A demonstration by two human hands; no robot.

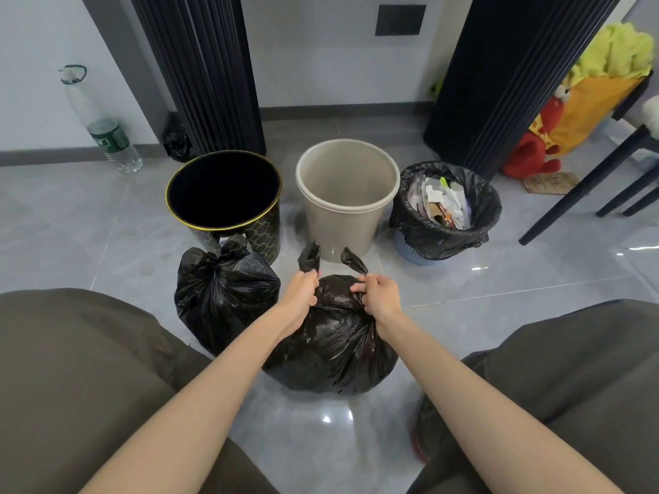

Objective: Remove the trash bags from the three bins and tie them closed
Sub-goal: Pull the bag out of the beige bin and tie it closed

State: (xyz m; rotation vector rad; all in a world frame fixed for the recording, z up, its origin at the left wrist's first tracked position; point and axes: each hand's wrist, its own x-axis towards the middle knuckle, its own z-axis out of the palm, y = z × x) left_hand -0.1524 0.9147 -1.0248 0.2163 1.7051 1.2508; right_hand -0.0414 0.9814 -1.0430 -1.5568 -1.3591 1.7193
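Observation:
A full black trash bag point(331, 347) sits on the floor between my knees. My left hand point(299, 290) grips its left ear and my right hand point(379, 294) grips its right ear, both ears sticking up. A second black bag point(221, 294), knotted at the top, stands to its left. Behind them stand three bins: a black bin with a gold rim point(192, 222) with no bag in it, a beige bin point(342, 222) with no bag, and a small blue basket bin point(404, 244) lined with a black bag point(445, 229) full of paper trash.
A clear plastic bottle point(103, 126) stands by the left wall. Two dark ribbed columns point(210, 73) rise behind the bins. A plush toy point(577, 112) and black chair legs point(585, 187) are at the right. My knees fill both lower corners.

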